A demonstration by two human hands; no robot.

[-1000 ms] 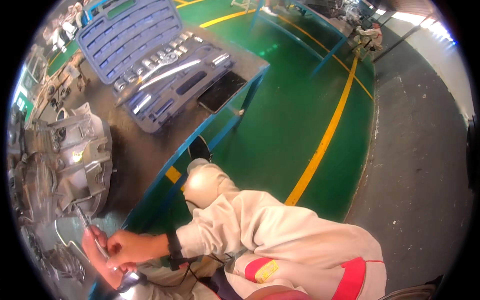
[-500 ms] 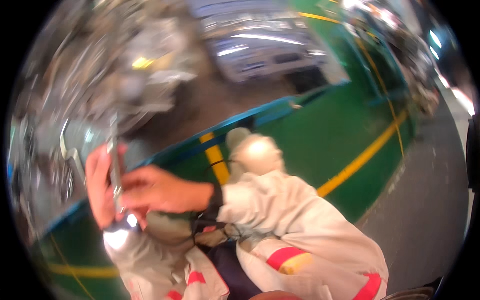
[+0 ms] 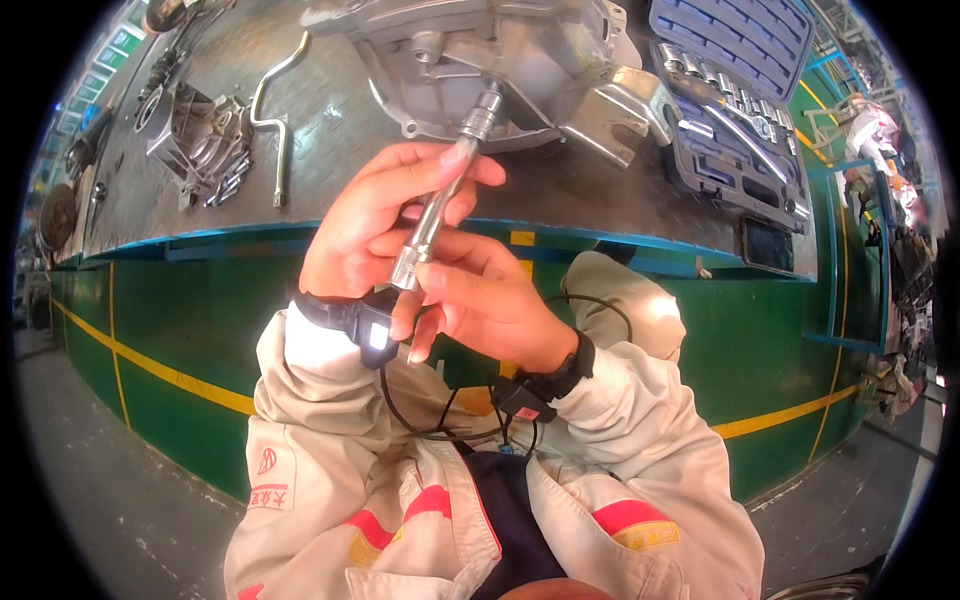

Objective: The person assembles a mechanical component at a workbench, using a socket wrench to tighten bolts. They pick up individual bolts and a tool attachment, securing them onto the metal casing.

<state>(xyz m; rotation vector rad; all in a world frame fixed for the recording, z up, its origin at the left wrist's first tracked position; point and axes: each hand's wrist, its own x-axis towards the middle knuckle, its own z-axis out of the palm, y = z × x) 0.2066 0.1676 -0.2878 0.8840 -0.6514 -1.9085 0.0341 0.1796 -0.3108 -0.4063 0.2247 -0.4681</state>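
Observation:
A chrome socket extension bar [image 3: 433,222] slants up and away between my two hands. My left hand [image 3: 375,215] is closed round its upper half, with the thumb along the shaft. At the near end, my right hand [image 3: 490,295] pinches the bar with thumb and fingers. A shiny socket [image 3: 482,115] sits on its far end, over the lower part of a large grey cast-metal housing [image 3: 420,90]. I cannot tell whether the socket touches the housing.
On the dark metal workbench [image 3: 330,170] lie a bent crank-shaped rod [image 3: 283,140] and a smaller cast part [image 3: 195,140] at left. A metal bracket [image 3: 620,115] and an open blue socket-set case [image 3: 705,165] are at right. The blue bench edge [image 3: 590,232] runs before me.
The view has swung left and steadied from a blur, bringing the housing ahead and my hands to the middle. Both hands still hold the bar, which now tilts over the housing.

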